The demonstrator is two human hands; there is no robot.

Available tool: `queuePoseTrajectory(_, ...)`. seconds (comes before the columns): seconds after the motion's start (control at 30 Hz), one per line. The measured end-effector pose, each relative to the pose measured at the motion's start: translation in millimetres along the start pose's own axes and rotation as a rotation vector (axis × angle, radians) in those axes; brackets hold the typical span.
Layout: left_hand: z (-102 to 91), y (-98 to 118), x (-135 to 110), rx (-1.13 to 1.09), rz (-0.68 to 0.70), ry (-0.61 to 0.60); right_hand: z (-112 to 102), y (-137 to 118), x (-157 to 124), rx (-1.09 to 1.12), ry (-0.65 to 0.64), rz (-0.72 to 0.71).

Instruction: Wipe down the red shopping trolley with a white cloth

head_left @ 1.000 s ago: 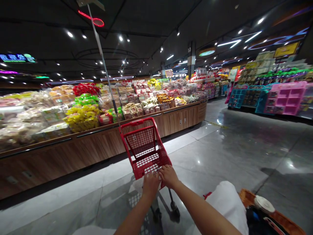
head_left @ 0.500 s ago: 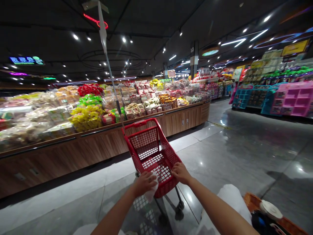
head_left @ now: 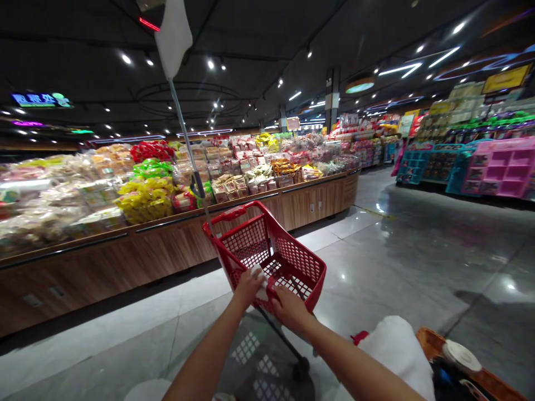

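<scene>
A red plastic shopping cart (head_left: 309,259) stands at an angle in front of me, its lattice basket holding nothing I can see. My left hand (head_left: 249,287) presses a crumpled white cloth (head_left: 259,274) against the cart's near rim; whether it is cloth or paper I cannot tell for sure. Close beside it, my right hand (head_left: 288,305) grips the same rim, its fingertips partly hidden. From the cart's far handle rises a thin metal pole (head_left: 183,125) with a white panel (head_left: 173,39) on top.
Behind the cart runs a long wood-fronted display counter (head_left: 184,234) heaped with bagged snacks. Pink and blue shelves (head_left: 505,170) stand to the right over a glossy grey floor (head_left: 401,262). At lower right is a brown wicker basket (head_left: 430,342) with a white round-lidded item (head_left: 462,356).
The cart has turned, its near end swinging right, and the panel on its pole now faces me more. My right hand has moved left along the rim, nearer my left hand, which has risen slightly.
</scene>
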State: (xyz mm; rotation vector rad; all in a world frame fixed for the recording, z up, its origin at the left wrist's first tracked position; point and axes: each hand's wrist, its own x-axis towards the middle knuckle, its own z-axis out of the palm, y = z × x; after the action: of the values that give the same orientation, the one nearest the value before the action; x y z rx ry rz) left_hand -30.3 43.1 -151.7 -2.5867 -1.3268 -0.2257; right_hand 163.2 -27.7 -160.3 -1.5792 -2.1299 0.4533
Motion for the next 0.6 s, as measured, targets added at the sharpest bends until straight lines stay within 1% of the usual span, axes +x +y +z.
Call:
queuePoseTrajectory(0.03, 1.5, 7.3, 0.5, 0.004, -0.010, 0.001, 6.6, -9.2, -1.8, -0.006, 0.006, 0.050)
queuePoseTrajectory(0.1, 1.6, 14.2, 1.7, 0.005, 0.028, 0.001, 13.8, -15.0, -6.0, -0.064, 0.030, 0.115)
queuePoseTrajectory(0.17, -4.2, 5.9, 2.9, -0.003, 0.138, -0.001, 14.6, -7.2, -11.2, -0.131, 0.056, 0.095)
queuePoseTrajectory(0.23, -16.1, -18.9, 3.2, 0.005, 0.210, 0.011, 12.2, 7.0, -17.0, -0.177, 0.081, 0.055)
queuePoseTrajectory(0.27, -23.6, -36.0, 2.8, 0.021, 0.201, 0.029, 10.5, 14.3, -19.8, -0.190, 0.096, 0.044)
queuePoseTrajectory(0.37, -44.8, -88.8, -1.5, 0.100, 0.051, 0.095, 3.9, 32.6, -25.6, -0.214, 0.131, 0.015)
queuePoseTrajectory(0.4, -49.6, -101.5, -3.9, 0.121, 0.003, 0.130, 1.1, 37.1, -26.3, -0.221, 0.136, 0.000)
queuePoseTrajectory(0.43, -52.8, -109.4, -6.4, 0.127, -0.033, 0.157, -2.1, 40.8, -26.1, -0.229, 0.134, -0.010)
queuePoseTrajectory(0.47, -54.2, -112.0, -8.9, 0.123, -0.058, 0.180, -5.6, 43.6, -25.2, -0.240, 0.130, -0.010)
queuePoseTrajectory(0.5, -54.1, -109.3, -11.1, 0.109, -0.073, 0.198, -9.2, 45.7, -23.6, -0.251, 0.123, 0.002)
queuePoseTrajectory(0.53, -52.6, -101.5, -12.7, 0.089, -0.079, 0.210, -12.7, 47.1, -21.5, -0.264, 0.116, 0.019)
queuePoseTrajectory(0.6, -46.5, -74.0, -13.5, 0.043, -0.075, 0.225, -18.9, 48.3, -16.5, -0.280, 0.098, 0.047)
